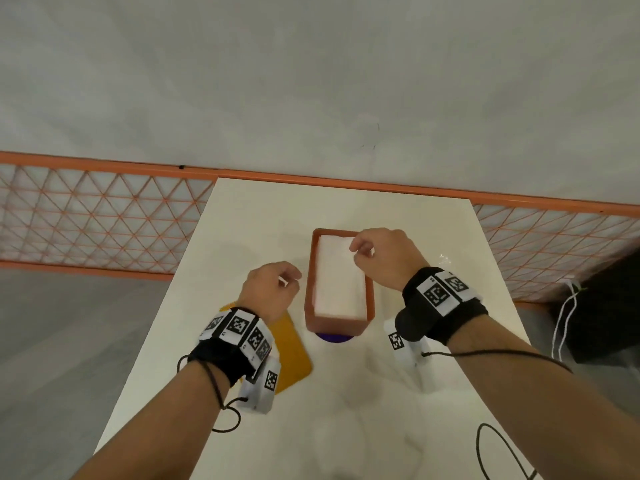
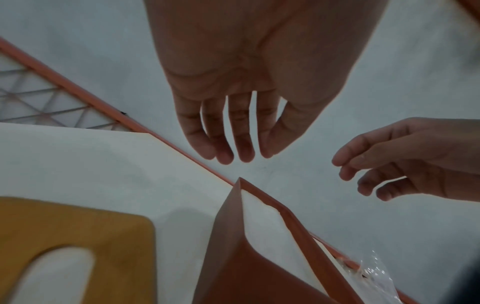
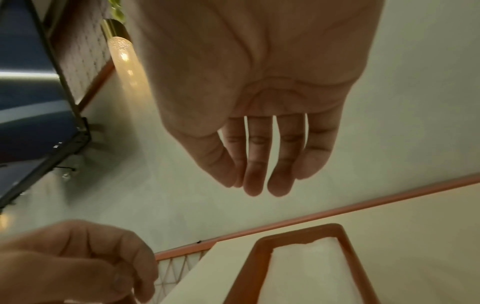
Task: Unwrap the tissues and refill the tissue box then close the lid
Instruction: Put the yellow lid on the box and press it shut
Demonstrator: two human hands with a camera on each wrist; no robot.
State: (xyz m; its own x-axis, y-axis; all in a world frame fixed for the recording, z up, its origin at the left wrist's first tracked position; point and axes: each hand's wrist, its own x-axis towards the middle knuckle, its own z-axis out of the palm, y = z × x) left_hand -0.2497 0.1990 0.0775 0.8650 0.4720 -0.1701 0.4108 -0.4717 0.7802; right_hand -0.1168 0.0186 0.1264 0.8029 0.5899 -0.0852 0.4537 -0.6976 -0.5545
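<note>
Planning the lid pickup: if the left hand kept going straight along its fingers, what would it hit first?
Probably nothing soon: the left hand points past the tissue box corner toward the table far edge. The yellow lid lies below it, off that line. Depth is unclear.

Open orange tissue box [image 1: 338, 320] holds a flat white tissue stack [image 1: 339, 278]; yellow slotted lid [image 2: 78, 236] lies beside it

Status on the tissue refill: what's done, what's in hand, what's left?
Done: the white tissues sit unwrapped inside the open tissue box, and clear wrapper lies beside the box. In hand: nothing; the left hand and right hand hover by the box with loose fingers and no grip. Left: the yellow lid, with its slot, lies on the table left of the box, not yet fitted.
</note>
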